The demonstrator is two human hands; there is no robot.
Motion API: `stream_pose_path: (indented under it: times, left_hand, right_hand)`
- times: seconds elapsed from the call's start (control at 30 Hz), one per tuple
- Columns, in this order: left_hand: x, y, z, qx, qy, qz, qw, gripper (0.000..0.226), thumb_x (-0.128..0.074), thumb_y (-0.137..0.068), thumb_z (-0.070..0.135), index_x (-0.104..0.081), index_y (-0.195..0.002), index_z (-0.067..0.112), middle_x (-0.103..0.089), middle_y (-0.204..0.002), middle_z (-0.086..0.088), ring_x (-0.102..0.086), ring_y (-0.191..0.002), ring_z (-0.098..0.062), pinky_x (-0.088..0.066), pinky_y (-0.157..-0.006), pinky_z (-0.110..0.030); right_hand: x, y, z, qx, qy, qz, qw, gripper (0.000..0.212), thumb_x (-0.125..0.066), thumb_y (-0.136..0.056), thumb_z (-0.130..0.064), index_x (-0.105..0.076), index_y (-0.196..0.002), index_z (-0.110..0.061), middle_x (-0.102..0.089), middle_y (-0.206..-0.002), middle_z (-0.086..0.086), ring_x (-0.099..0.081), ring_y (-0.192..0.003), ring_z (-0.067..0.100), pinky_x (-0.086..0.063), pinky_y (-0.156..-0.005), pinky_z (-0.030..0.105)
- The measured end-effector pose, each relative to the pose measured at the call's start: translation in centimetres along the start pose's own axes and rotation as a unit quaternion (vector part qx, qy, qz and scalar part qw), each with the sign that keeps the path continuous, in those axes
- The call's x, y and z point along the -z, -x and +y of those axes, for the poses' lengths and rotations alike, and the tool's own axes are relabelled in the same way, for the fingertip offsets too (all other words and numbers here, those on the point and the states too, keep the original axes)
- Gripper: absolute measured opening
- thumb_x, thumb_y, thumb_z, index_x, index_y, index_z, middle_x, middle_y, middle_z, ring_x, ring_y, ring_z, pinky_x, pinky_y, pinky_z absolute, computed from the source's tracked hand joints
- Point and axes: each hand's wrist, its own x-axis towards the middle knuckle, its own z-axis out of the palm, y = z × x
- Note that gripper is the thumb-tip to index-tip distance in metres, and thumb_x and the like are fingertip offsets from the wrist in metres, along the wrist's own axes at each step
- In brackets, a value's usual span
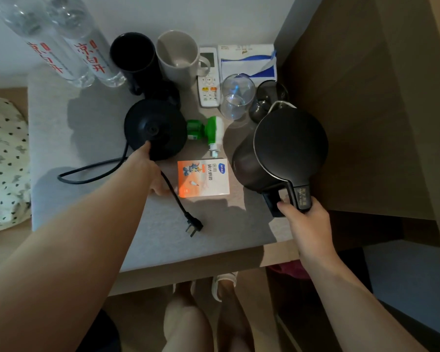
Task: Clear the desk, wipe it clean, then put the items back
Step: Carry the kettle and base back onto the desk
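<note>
My right hand (305,219) grips the handle of a black electric kettle (285,151), held over the desk's right side. My left hand (150,171) grips the near rim of the round black kettle base (155,128), thumb on top. The base's cord (92,171) loops left and ends in a plug (193,227) near the front edge. An orange and white box (203,177) lies between my hands on the grey desk top (87,138). A green plug-in device (208,130) lies just right of the base.
Two water bottles (69,47), a black mug (135,59), a beige mug (181,57), a white remote (208,77), a tissue pack (249,62), a clear glass (236,97) and a dark glass (267,100) line the back. A wooden panel (361,123) borders the right. Patterned fabric (3,161) lies left.
</note>
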Motion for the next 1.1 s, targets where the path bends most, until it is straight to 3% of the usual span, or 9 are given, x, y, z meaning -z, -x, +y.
stream_pose_path:
  times: [0.1, 0.2, 0.33, 0.43, 0.53, 0.63, 0.77, 0.97, 1.1]
  left_hand:
    - [0.9, 1.1, -0.3, 0.0, -0.004, -0.044, 0.999, 0.068, -0.07, -0.074, 0.055, -0.048, -0.123, 0.012, -0.047, -0.13, -0.011, -0.046, -0.12, -0.03, -0.034, -0.106, -0.043]
    - [2.5, 1.1, -0.5, -0.06, 0.011, -0.15, 0.987, 0.041, -0.065, -0.082, 0.048, -0.058, -0.097, 0.01, -0.062, -0.091, -0.004, -0.061, -0.08, -0.019, -0.049, -0.075, -0.032]
    - [4.0, 0.6, -0.8, -0.166, 0.072, -0.166, 0.969, 0.025, -0.061, -0.091, 0.026, -0.055, -0.109, 0.01, -0.064, -0.108, -0.005, -0.068, -0.06, -0.011, -0.052, -0.048, -0.024]
    - [5.4, 2.2, -1.8, -0.217, 0.065, -0.162, 0.96, 0.034, -0.059, -0.092, 0.017, -0.048, -0.123, 0.006, -0.063, -0.108, -0.011, -0.069, -0.058, -0.014, -0.054, -0.053, -0.027]
    - [6.6, 4.9, -2.9, -0.25, 0.075, -0.166, 0.951, 0.02, -0.054, -0.094, 0.009, -0.049, -0.114, 0.008, -0.062, -0.109, -0.014, -0.067, -0.076, -0.02, -0.052, -0.071, -0.033]
    - [7.8, 8.1, -3.9, -0.293, 0.067, -0.176, 0.937, 0.008, -0.054, -0.094, 0.007, -0.053, -0.101, 0.011, -0.064, -0.102, -0.011, -0.066, -0.083, -0.022, -0.056, -0.062, -0.03]
    - [8.7, 13.0, -4.6, -0.341, 0.019, -0.192, 0.92, 0.008, -0.056, -0.093, 0.011, -0.057, -0.1, 0.014, -0.067, -0.094, -0.006, -0.068, -0.074, -0.017, -0.055, -0.053, -0.022]
    - [8.8, 21.3, -5.4, -0.392, -0.061, -0.254, 0.882, 0.003, -0.058, -0.092, 0.015, -0.057, -0.095, 0.015, -0.067, -0.091, -0.005, -0.068, -0.073, -0.014, -0.056, -0.052, -0.022]
    - [9.3, 26.6, -6.9, -0.431, -0.118, -0.327, 0.833, 0.002, -0.056, -0.093, 0.015, -0.058, -0.094, 0.014, -0.067, -0.089, -0.004, -0.068, -0.064, -0.01, -0.057, -0.055, -0.022]
  right_hand:
    - [-0.1, 0.0, 0.0, -0.017, 0.006, 0.011, 1.0, 0.03, -0.068, -0.084, -0.014, -0.058, -0.11, -0.024, -0.062, -0.101, -0.005, -0.055, -0.095, 0.012, -0.038, -0.087, 0.03]
    - [-0.2, 0.2, -0.7, -0.032, -0.019, 0.008, 0.999, 0.033, -0.068, -0.083, -0.011, -0.06, -0.115, -0.019, -0.063, -0.099, -0.005, -0.056, -0.092, 0.01, -0.039, -0.086, 0.031]
    - [0.1, -0.4, -1.9, -0.086, -0.078, -0.044, 0.992, 0.033, -0.067, -0.085, -0.01, -0.058, -0.115, -0.018, -0.062, -0.105, 0.0, -0.057, -0.099, 0.014, -0.046, -0.095, 0.038]
    - [0.1, -1.0, -2.6, -0.104, -0.056, -0.085, 0.989, 0.035, -0.066, -0.085, -0.007, -0.058, -0.119, -0.013, -0.061, -0.112, 0.006, -0.056, -0.108, 0.022, -0.051, -0.091, 0.04]
    - [0.0, -0.8, -3.6, -0.11, -0.071, -0.065, 0.989, 0.025, -0.061, -0.086, -0.004, -0.057, -0.11, -0.01, -0.059, -0.103, 0.009, -0.056, -0.103, 0.026, -0.053, -0.078, 0.036]
    - [0.6, 0.9, -4.4, -0.121, -0.099, -0.067, 0.985, 0.018, -0.058, -0.087, -0.003, -0.056, -0.101, -0.013, -0.058, -0.091, 0.008, -0.057, -0.095, 0.027, -0.052, -0.075, 0.036]
    - [2.7, 5.0, -5.2, -0.105, -0.11, -0.075, 0.986, 0.018, -0.057, -0.085, -0.001, -0.056, -0.091, -0.018, -0.059, -0.094, 0.011, -0.056, -0.092, 0.026, -0.049, -0.069, 0.034]
    - [6.0, 12.6, -7.1, -0.062, -0.154, -0.048, 0.985, 0.017, -0.059, -0.082, -0.001, -0.055, -0.086, -0.017, -0.06, -0.092, 0.013, -0.059, -0.091, 0.03, -0.052, -0.069, 0.036]
    - [8.3, 18.1, -7.2, -0.035, -0.212, 0.008, 0.977, 0.012, -0.062, -0.076, -0.003, -0.056, -0.082, -0.012, -0.059, -0.082, 0.011, -0.062, -0.088, 0.033, -0.049, -0.057, 0.029]
